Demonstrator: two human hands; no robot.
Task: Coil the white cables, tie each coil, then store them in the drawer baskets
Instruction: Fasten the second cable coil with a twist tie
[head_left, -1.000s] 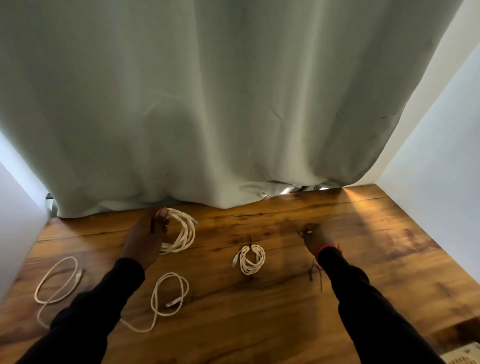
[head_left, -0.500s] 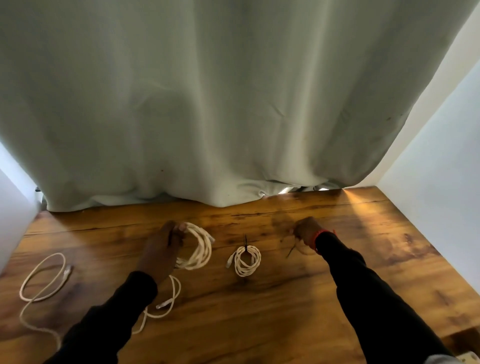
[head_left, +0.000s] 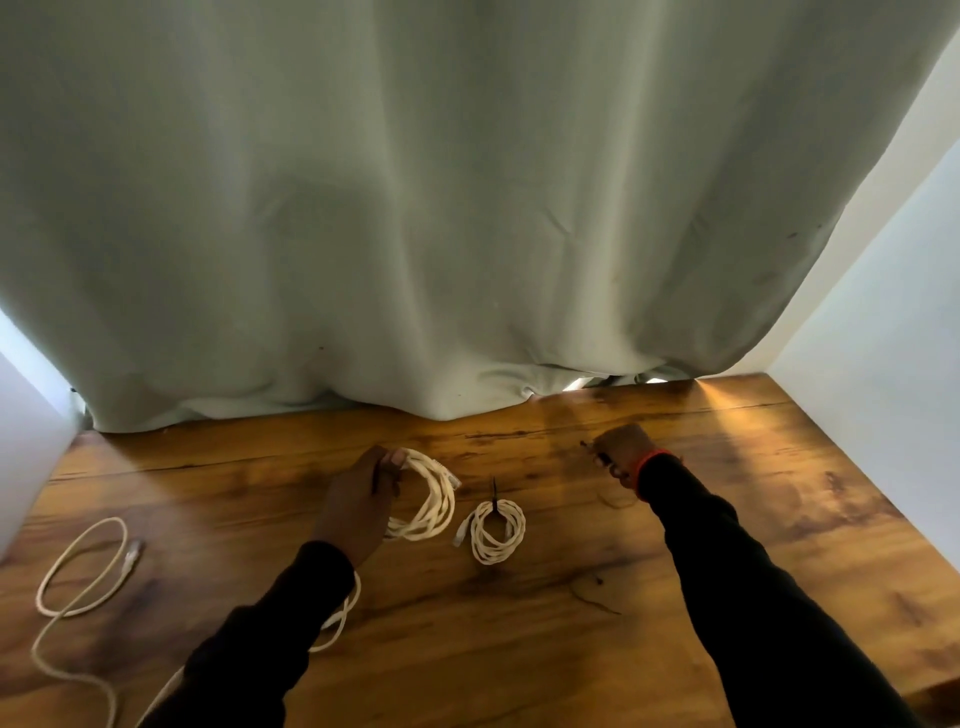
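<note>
A white coil (head_left: 426, 499) is gripped in the left hand (head_left: 356, 512); thin dark ties (head_left: 602, 457) are pinched in the closed right hand (head_left: 621, 449). No readable writing anywhere.

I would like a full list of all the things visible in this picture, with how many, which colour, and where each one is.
tied cable coil: 1, white with a black tie, table centre
held cable coil: 1, white, in the left hand, left of the tied coil
loose cable: 1, white, uncoiled at the table's left edge
second loose cable: 1, white, partly hidden under the left sleeve
table: 1, brown wood, fills the lower picture
curtain: 1, pale grey-green, hangs behind the table
left hand: 1, black sleeve, grips the coil
right hand: 1, black sleeve, orange wristband, closed on something thin and dark
</note>
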